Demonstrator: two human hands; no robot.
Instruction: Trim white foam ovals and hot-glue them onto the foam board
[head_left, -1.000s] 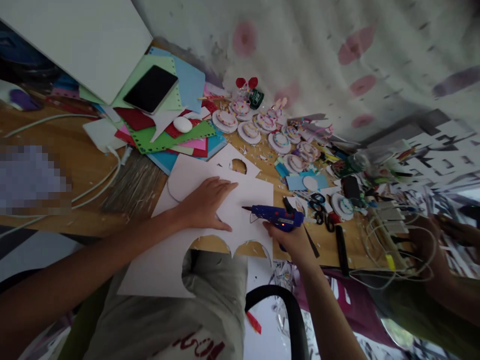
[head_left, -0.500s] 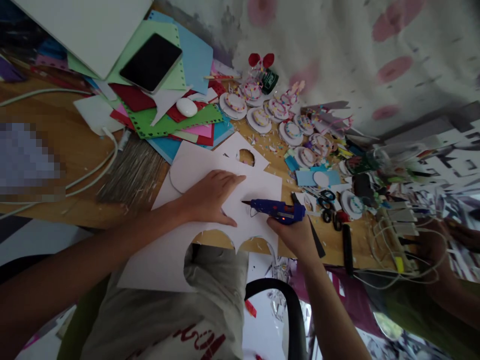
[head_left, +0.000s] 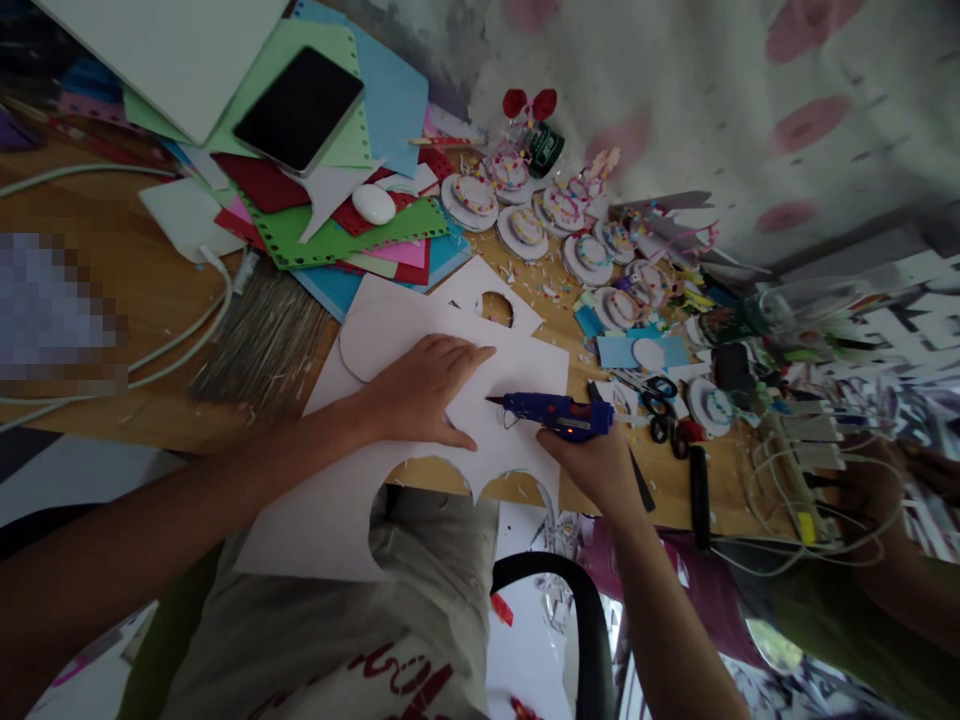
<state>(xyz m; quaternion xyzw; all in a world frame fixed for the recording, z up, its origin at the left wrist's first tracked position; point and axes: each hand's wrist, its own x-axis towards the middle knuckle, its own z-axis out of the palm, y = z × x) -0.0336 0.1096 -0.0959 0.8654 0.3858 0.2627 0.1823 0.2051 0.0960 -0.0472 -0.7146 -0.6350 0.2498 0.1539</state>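
A large white sheet with round cutouts lies over the table's front edge. My left hand rests flat on it, thumb and fingers spread, holding nothing. My right hand is wrapped round a blue glue gun with a small orange light. Its dark tip points left, over the sheet, a short way right of my left hand. Behind the sheet is another white piece with a round hole.
Coloured papers carry a black phone at the back left. Small decorated discs stand behind. Scissors and a cable-filled power strip lie right. Another person's hand shows at the far right.
The view has shifted slightly. Both hands stay nearly where they were, and the glue gun remains in my right hand.
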